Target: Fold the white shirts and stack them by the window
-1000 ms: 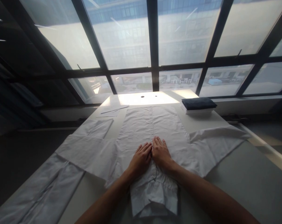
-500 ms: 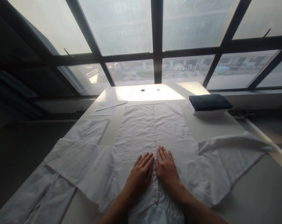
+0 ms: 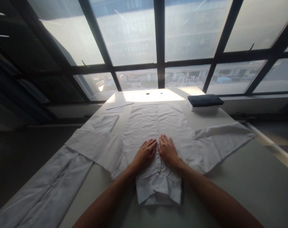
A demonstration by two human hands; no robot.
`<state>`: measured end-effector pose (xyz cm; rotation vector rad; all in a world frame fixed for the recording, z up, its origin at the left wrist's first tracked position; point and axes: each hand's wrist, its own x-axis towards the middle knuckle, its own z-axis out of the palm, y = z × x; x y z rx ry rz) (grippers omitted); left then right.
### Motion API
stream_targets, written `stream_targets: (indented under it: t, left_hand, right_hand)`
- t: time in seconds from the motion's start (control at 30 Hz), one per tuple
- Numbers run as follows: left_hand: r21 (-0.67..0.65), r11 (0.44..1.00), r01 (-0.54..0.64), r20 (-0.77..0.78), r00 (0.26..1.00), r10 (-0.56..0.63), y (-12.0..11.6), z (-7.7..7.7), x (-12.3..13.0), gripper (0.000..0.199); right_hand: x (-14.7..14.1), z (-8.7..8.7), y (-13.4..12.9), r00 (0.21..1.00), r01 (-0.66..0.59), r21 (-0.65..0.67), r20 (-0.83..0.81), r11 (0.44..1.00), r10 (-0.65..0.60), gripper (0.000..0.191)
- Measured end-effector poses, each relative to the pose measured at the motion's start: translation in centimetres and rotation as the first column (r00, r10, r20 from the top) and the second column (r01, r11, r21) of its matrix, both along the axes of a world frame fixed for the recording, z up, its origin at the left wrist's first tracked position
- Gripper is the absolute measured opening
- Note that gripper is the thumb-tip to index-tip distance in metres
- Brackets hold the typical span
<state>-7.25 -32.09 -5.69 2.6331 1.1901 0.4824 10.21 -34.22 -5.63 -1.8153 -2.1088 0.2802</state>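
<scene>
Fingers (image 3: 165, 141) now apart; wrinkled shirt (image 3: 144, 123)

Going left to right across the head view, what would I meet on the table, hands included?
Grey cloth → left hand → right hand → folded dark cloth atop a white stack.

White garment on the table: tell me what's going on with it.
A person rests the left hand and right hand palm-down on the white garment, either side of its middle line. It lies spread on the table, sleeves out to both sides. A dark folded cloth tops a pale stack at right.
</scene>
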Motion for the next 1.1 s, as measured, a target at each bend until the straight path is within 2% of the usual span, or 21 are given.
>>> stream_targets:
  t: [0.67, 1.1]
  left_hand:
    - [0.012, 1.0, -0.002, -0.036, 0.999, 0.002, 0.2, -1.0, -0.5, 0.05]
    - [0.062, 0.998, 0.019, -0.127, 0.992, -0.011, 0.2, -1.8, -0.7, 0.055]
  right_hand:
    - [-0.1, -0.8, 0.1, 1.0, -0.001, -0.016, -0.017, 1.0, 0.001, 0.058]
    - [-0.2, -1.1, 0.0, 0.999, -0.041, -0.009, 0.029, 0.999, 0.042, 0.059]
